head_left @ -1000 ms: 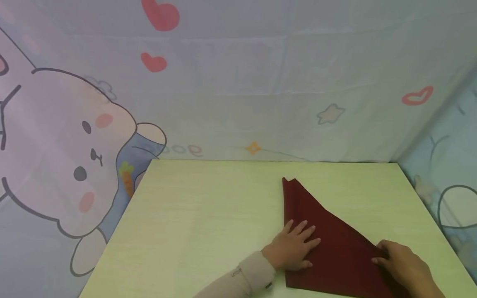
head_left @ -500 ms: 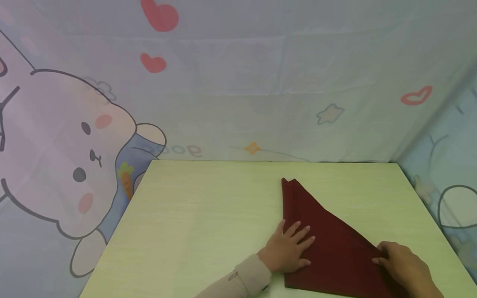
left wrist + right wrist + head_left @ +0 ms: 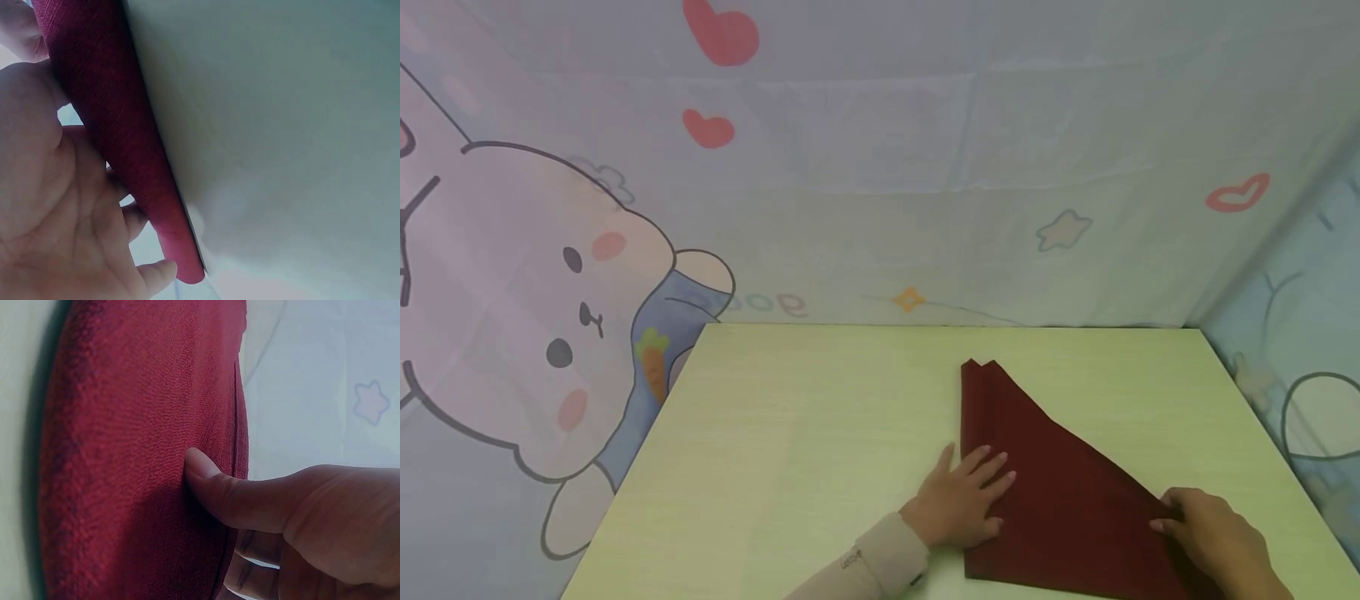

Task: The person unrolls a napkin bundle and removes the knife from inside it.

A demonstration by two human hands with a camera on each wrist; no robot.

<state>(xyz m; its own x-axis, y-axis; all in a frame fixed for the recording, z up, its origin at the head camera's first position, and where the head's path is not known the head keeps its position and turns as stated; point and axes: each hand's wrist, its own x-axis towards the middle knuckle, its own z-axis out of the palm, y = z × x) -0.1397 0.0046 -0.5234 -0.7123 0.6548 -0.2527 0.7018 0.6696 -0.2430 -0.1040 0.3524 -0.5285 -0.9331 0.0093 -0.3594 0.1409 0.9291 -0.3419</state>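
Your left hand (image 3: pixel 958 500), fingers straight and spread over the cloth's (image 3: pixel 1075 492) left edge, gripping nothing, has slid left in the last second; that edge shifted left with it. Your right hand (image 3: pixel 1213 529) pinches the slanted edge, basically unmoved, so this reads as drawing the cloth out flatter. Cloth lies on the tabletop's (image 3: pixel 775 433) right half.

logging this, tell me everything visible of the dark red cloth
The dark red cloth looks like woven fabric, finely textured, apparently folded. It lies on the pale table, narrowing to a notched far end; its near right part leaves the head view. The left grip rests spread over its left edge; the right grip pinches its slanted edge, thumb on top.
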